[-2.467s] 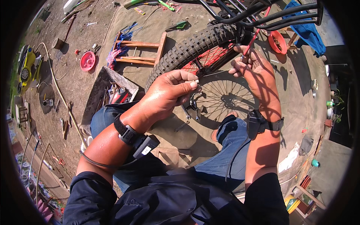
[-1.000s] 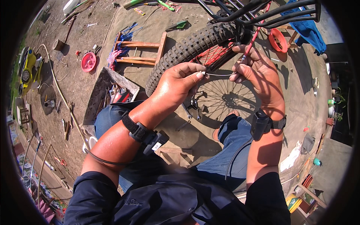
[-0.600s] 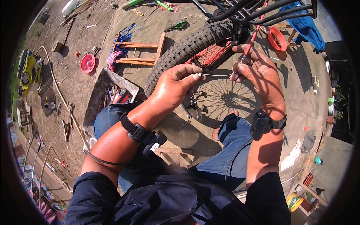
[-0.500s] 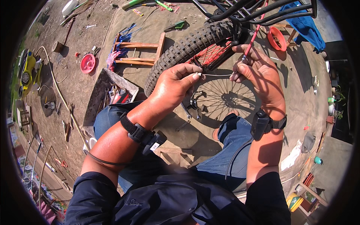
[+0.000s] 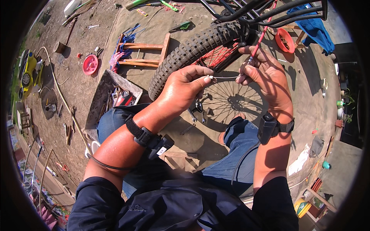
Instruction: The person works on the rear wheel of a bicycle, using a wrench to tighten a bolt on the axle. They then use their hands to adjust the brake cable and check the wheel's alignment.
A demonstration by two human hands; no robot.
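A thin brake cable (image 5: pixel 225 77) runs level between my two hands. My left hand (image 5: pixel 181 85) pinches a small whitish piece at the cable's left end between thumb and forefinger. My right hand (image 5: pixel 268 79) is closed on the cable's other side, where it meets a red cable housing (image 5: pixel 263 37) that slants up past the forefinger. Just beyond my hands is a bicycle wheel with a knobbly black tyre (image 5: pixel 196 43) and red spokes (image 5: pixel 220 55). A black brake caliper (image 5: pixel 199 105) hangs below my left hand.
An open box of tools (image 5: pixel 122 85) sits beside my left knee. Beyond it lie a wooden frame (image 5: pixel 142 47) and a pink bowl (image 5: pixel 90 65). Black bicycle tubes (image 5: pixel 266 11) cross the top. A red bowl (image 5: pixel 290 45) stands far right. Wrenches (image 5: pixel 192 115) lie near my legs.
My left hand has shifted slightly right, toward my right hand, with the cable end still pinched. The exposed cable between them looks shorter. My right hand stays in place.
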